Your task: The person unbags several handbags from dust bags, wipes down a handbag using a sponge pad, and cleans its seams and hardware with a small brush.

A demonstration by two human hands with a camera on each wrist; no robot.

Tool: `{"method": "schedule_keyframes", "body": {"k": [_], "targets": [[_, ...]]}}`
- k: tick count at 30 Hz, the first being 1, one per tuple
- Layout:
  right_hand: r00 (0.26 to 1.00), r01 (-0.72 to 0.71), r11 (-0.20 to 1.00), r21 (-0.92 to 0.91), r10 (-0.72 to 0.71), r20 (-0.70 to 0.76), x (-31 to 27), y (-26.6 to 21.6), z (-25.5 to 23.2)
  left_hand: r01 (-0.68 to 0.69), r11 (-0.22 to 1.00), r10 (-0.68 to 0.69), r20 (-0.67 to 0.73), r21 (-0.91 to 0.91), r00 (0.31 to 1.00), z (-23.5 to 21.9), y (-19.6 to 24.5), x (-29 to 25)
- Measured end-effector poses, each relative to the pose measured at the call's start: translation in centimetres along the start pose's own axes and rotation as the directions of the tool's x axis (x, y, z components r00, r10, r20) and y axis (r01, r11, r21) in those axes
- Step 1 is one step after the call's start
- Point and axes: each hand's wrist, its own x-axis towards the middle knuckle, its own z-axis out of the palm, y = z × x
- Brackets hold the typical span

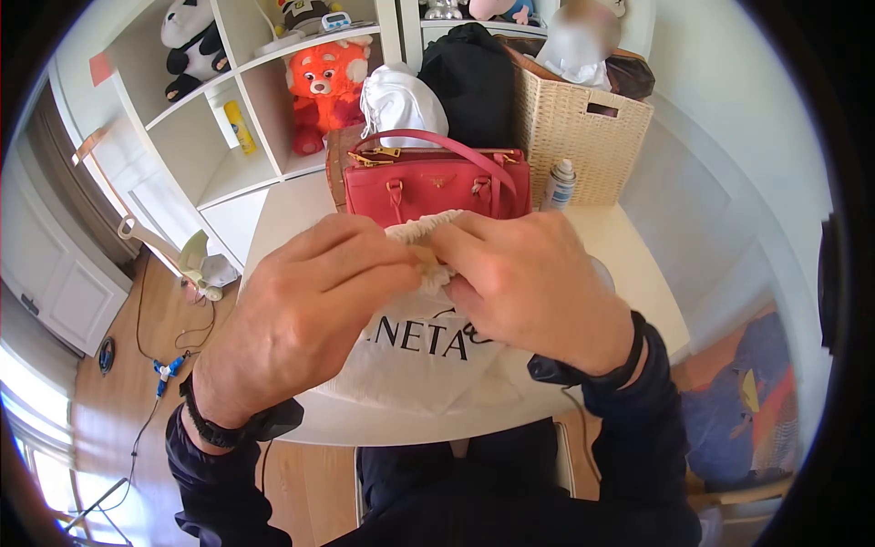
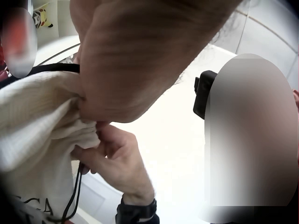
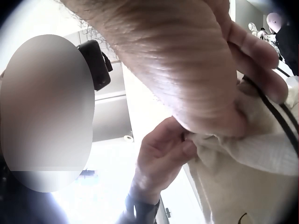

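Evidently our left hand (image 1: 310, 305) and right hand (image 1: 524, 283) both pinch the gathered mouth (image 1: 423, 225) of the cream bag (image 1: 401, 369); uneven tugging could jam its black cord (image 3: 273, 108).

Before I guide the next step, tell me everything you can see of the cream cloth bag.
The cream bag looks like soft, creased cloth, with black capitals, partly hidden, reading NETA where visible, and a thin black drawcord. Its puckered mouth is pinched by the left hand and right hand. It is at the near side of the white table, before the red handbag. Its contents are hidden.
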Motion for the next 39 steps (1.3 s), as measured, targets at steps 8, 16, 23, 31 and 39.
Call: {"method": "schedule_keyframes", "body": {"k": [8,16,23,31,39], "targets": [[0.951,0.307,0.95,-0.057,-0.305,0.043,-0.6,-1.1,-1.7,0.024,0.99,-0.048,0.177,0.14,0.983,-1.6,2.3,-0.5],[0.973,0.23,0.97,-0.078,-0.229,0.024,-7.5,8.4,-7.2,0.137,0.815,-0.206,0.061,0.563,0.977,-5.3,-0.4,-10.4],[0.988,0.082,0.997,0.002,-0.082,0.131,-12.0,4.6,-5.8,0.151,0.869,-0.186,0.028,0.471,0.982,-3.9,1.5,-9.8],[0.988,0.124,0.99,0.059,-0.129,0.088,-15.2,5.3,-4.6,0.066,0.919,-0.098,0.063,0.389,0.993,-2.5,2.5,-12.9],[0.997,0.067,0.988,0.137,-0.07,0.013,-11.6,-2.9,-1.6,0.197,0.932,-0.143,-0.192,0.305,0.971,2.2,5.0,-9.3]]}}
